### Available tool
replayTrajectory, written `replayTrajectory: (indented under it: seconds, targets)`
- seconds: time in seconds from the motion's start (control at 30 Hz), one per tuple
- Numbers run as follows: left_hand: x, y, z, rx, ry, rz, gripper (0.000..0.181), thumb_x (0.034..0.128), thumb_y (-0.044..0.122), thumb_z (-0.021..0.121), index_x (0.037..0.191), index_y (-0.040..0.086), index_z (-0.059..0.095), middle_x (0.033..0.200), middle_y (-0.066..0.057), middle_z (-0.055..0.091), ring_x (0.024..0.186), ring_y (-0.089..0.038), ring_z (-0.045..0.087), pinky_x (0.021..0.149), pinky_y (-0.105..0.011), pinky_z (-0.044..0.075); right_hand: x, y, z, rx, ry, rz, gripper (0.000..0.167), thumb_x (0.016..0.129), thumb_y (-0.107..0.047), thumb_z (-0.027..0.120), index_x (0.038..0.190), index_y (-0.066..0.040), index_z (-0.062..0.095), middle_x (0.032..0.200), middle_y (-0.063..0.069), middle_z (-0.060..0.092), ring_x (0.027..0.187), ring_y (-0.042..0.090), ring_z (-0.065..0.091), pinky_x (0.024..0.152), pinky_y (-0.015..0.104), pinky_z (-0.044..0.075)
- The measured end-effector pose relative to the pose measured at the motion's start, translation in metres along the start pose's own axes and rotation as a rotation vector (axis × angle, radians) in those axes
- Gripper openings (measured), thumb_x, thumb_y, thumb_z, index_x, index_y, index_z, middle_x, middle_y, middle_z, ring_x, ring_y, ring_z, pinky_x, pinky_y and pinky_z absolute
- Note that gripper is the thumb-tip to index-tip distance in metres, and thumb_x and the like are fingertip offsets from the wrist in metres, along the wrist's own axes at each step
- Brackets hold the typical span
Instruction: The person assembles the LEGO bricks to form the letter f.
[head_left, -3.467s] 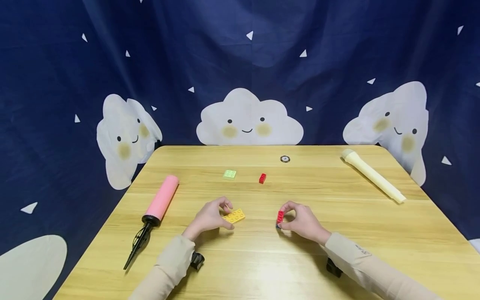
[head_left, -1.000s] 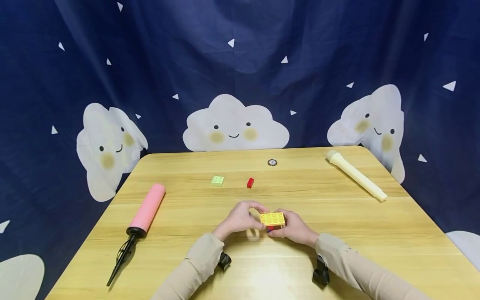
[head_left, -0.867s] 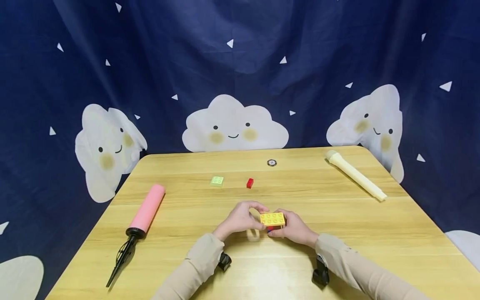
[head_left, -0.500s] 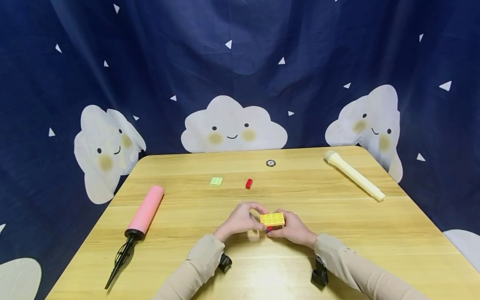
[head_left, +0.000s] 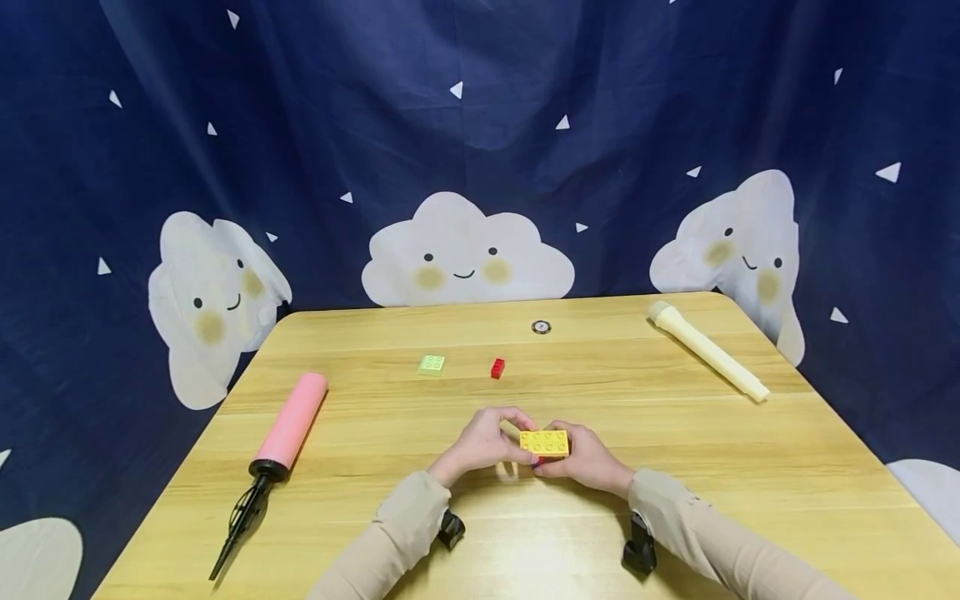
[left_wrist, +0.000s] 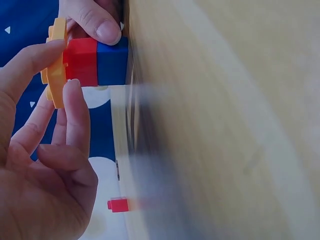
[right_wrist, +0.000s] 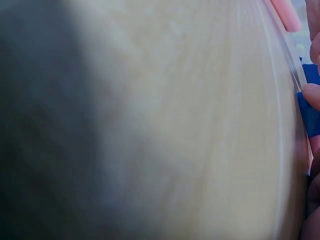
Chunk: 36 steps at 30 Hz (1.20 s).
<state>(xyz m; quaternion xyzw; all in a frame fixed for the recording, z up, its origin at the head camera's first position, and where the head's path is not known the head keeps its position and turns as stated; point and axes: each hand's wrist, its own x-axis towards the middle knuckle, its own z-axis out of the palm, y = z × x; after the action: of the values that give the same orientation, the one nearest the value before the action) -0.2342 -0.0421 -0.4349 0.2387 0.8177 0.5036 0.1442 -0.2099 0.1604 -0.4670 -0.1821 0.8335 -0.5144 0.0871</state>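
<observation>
A yellow studded toy brick (head_left: 544, 442) lies across the top of a red brick (left_wrist: 82, 62), which is stacked on a blue brick (left_wrist: 112, 61). Pinching the yellow brick from its left side is my left hand (head_left: 483, 439). My right hand (head_left: 592, 458) grips the red and blue stack from the right, its thumb on the blue brick in the left wrist view. Some red studs show at the seam, so I cannot tell whether the yellow brick is fully seated. In the right wrist view only part of the blue brick (right_wrist: 310, 112) appears at the edge.
Behind the hands lie a small red brick (head_left: 498, 368), a pale green brick (head_left: 432, 364) and a round dark-rimmed disc (head_left: 542, 327). A pink hand pump (head_left: 296, 421) is at left, a cream toy microphone (head_left: 708, 350) at back right. All rest on the wooden table (head_left: 375, 417).
From 3.5 s ago, the hands have come together and the yellow brick has moved right onto the red and blue stack. In the last half second it has sunk slightly, covering more of the stack.
</observation>
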Motion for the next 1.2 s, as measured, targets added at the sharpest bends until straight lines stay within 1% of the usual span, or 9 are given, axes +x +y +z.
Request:
replayTrajectory:
  seconds: [0.07,0.13,0.33,0.57,0.67,0.77,0.9,1.03,1.2]
  targets:
    - [0.001,0.001,-0.001,0.014,0.008,0.012,0.029,0.0673,0.008,0.083,0.093,0.011,0.069,0.094,0.000,0.063,0.054,-0.008,0.058,0.053,-0.022,0.048,0.001,-0.001,-0.001,0.017,-0.015,-0.003,0.038,0.072,-0.018,0.083,0.101,-0.005,0.061,0.093,0.002,0.066,0.084,0.012,0.058,0.077,0.028,0.046]
    - [0.001,0.001,-0.001,0.044,0.018,0.021,0.029,0.0664,0.010,0.084,0.092,0.012,0.070,0.093,0.000,0.063,0.054,-0.007,0.056,0.052,-0.022,0.047,0.001,-0.002,-0.001,0.039,-0.021,0.013,0.038,0.072,-0.017,0.083,0.101,-0.005,0.061,0.094,0.004,0.066,0.085,0.014,0.058,0.078,0.028,0.046]
    - [0.003,-0.001,0.002,0.134,0.059,0.026,0.029,0.0637,0.014,0.086,0.089,0.017,0.072,0.087,0.005,0.064,0.060,-0.006,0.055,0.054,-0.021,0.043,0.001,0.001,-0.001,0.034,-0.023,0.031,0.038,0.071,-0.015,0.083,0.100,-0.006,0.061,0.094,0.004,0.065,0.084,0.014,0.057,0.078,0.026,0.044]
    - [0.004,0.003,0.001,0.182,0.076,0.032,0.028,0.0618,0.018,0.087,0.086,0.019,0.073,0.081,0.008,0.064,0.063,-0.005,0.051,0.056,-0.021,0.038,0.000,-0.001,-0.002,0.063,-0.034,0.038,0.041,0.071,-0.016,0.083,0.104,-0.004,0.060,0.095,0.005,0.065,0.085,0.015,0.057,0.077,0.027,0.044]
    - [0.005,0.004,0.000,0.209,0.083,0.026,0.030,0.0601,0.019,0.087,0.086,0.020,0.073,0.079,0.011,0.064,0.064,-0.005,0.049,0.056,-0.021,0.037,0.001,-0.001,-0.004,0.108,-0.044,0.034,0.041,0.073,-0.013,0.082,0.106,-0.001,0.059,0.094,0.006,0.065,0.083,0.015,0.057,0.073,0.025,0.046]
    - [0.006,0.007,-0.001,0.229,0.081,0.017,0.031,0.0588,0.018,0.087,0.087,0.020,0.074,0.079,0.012,0.065,0.065,-0.004,0.050,0.059,-0.021,0.038,0.001,0.000,-0.005,0.145,-0.053,0.036,0.041,0.074,-0.010,0.081,0.106,0.001,0.058,0.091,0.007,0.064,0.077,0.014,0.058,0.064,0.023,0.048]
    - [0.008,0.009,-0.002,0.250,0.075,0.001,0.031,0.0580,0.018,0.088,0.086,0.021,0.074,0.078,0.013,0.065,0.066,-0.003,0.050,0.061,-0.022,0.038,0.001,0.000,-0.005,0.156,-0.055,0.047,0.039,0.074,-0.010,0.080,0.104,0.001,0.058,0.086,0.005,0.062,0.067,0.011,0.056,0.053,0.022,0.046]
    - [0.008,0.010,-0.002,0.262,0.072,-0.005,0.031,0.0568,0.018,0.088,0.084,0.022,0.074,0.078,0.014,0.065,0.067,-0.003,0.050,0.063,-0.023,0.038,0.001,0.000,-0.005,0.164,-0.061,0.045,0.038,0.074,-0.009,0.080,0.103,0.002,0.058,0.084,0.005,0.061,0.063,0.009,0.055,0.050,0.021,0.045]
    - [0.006,0.011,-0.002,0.268,0.076,-0.004,0.030,0.0564,0.018,0.088,0.083,0.023,0.074,0.077,0.015,0.065,0.069,-0.004,0.051,0.064,-0.023,0.039,0.000,-0.002,-0.006,0.176,-0.073,0.037,0.037,0.074,-0.008,0.080,0.102,0.003,0.058,0.085,0.005,0.062,0.063,0.009,0.055,0.050,0.021,0.045]
